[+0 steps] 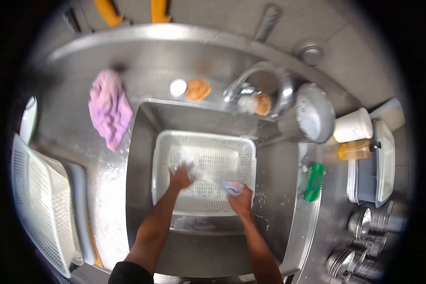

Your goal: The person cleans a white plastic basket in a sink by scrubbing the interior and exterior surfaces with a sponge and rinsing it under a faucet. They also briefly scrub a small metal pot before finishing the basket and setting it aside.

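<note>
A white perforated plastic basket lies in the stainless steel sink. My left hand is over the left part of the basket, blurred by motion, its fingers apart and whitish, seemingly with suds. Inside the basket's right part, my right hand grips a small pale sponge with a bluish patch. Whether the sponge touches the basket floor is hard to make out. The faucet rises behind the sink, toward the right.
A pink cloth lies left of the sink. Brown scrubbers sit on the back ledge, and a green brush-like object on the right. White baskets lean at far left. Metal bowls are stacked at lower right.
</note>
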`<state>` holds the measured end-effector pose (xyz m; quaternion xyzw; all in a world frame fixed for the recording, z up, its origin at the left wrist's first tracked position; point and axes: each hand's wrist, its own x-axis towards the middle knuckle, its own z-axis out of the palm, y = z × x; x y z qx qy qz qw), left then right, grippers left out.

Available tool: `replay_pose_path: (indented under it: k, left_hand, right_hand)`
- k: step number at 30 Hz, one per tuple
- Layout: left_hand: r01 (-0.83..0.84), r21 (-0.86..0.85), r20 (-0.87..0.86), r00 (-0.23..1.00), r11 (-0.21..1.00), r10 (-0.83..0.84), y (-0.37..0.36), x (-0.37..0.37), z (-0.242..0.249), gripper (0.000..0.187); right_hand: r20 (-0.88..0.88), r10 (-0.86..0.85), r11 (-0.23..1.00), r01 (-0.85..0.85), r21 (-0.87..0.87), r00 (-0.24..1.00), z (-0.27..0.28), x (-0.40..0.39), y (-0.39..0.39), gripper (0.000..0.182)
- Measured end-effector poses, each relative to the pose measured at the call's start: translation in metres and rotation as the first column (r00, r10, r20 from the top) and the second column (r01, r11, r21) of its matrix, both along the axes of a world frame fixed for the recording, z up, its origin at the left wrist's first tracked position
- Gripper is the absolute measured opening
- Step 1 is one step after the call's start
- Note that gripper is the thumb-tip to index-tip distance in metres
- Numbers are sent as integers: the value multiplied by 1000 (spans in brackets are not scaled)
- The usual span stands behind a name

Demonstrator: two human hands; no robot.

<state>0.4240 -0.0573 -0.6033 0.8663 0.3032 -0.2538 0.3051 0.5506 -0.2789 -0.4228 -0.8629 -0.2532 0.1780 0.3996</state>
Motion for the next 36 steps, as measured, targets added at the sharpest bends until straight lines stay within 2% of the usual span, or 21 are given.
replay_pose_path:
  k: [1,2,3,5,8,10,12,14,15,16,18,21,22,24,26,28,29,30,32,34,36]
  left_hand:
    - [126,-127,-46,990,984,-133,-18,-19,-15,83]
    - [129,-226,18,992,965,-129,-46,-44,-14,87]
    - [367,-237,82,930,899,-358,-67,-58,12,91]
    - [428,-149,-16,900,891,-435,-110,-78,71,86]
    - [255,84,-20,967,963,-254,-135,-94,51,33]
    - [331,81,-60,943,940,-327,-134,-92,61,32]
    - [356,91,-64,934,930,-352,-130,-81,94,32]
    - [387,90,-87,921,917,-380,-126,-76,146,32]
    - [361,83,-47,932,929,-358,-123,-73,176,30]
    - [332,74,-8,943,940,-333,-119,-67,199,30]
    - [224,210,58,969,952,-241,-111,-64,221,37]
    - [-11,246,138,990,969,-24,-83,-34,261,41]
    - [-83,293,166,985,952,35,-72,-21,271,41]
    - [-132,387,242,969,913,38,-53,5,295,38]
    - [-214,421,267,958,881,105,-37,30,277,34]
    - [-237,377,299,946,896,124,-18,52,291,37]
    - [-247,369,305,943,896,135,-9,59,292,37]
    - [-179,371,292,954,911,69,0,65,287,39]
    - [-108,372,288,958,922,-4,10,82,279,42]
    - [-156,434,245,968,887,51,10,90,288,45]
    - [-168,385,296,954,908,51,15,98,291,42]
  right_hand:
    - [41,-41,977,31,209,998,50,9,6,40]
    - [184,-136,969,92,229,973,97,24,9,40]
    - [318,-230,955,151,254,920,140,44,8,40]
    - [492,-438,881,251,400,753,212,91,13,39]
    - [526,-430,875,194,444,734,271,156,28,35]
    - [822,-132,987,-7,163,554,275,183,44,34]
    - [609,-13,945,-190,267,793,256,184,75,36]
    - [641,199,927,-354,121,741,261,160,109,36]
    - [637,203,922,-364,131,744,265,154,119,36]
    - [523,368,926,-352,-134,769,269,150,130,37]
    - [347,496,850,-365,-379,796,258,142,140,38]
    - [244,552,758,-358,-545,798,190,152,127,38]
    - [560,533,821,-227,-523,634,159,154,111,38]
    - [812,460,887,-134,-443,358,167,155,115,38]
    - [431,485,830,-244,-502,761,218,134,110,34]
    - [367,439,853,-252,-457,820,225,123,114,34]
    - [9,363,916,-355,-187,932,216,127,119,33]
    - [-368,332,943,-317,103,868,213,129,124,32]
    - [-439,367,928,-353,117,820,231,118,127,27]
    - [-644,395,912,-364,189,655,229,110,126,24]
    - [-642,385,906,-404,125,663,229,110,131,19]
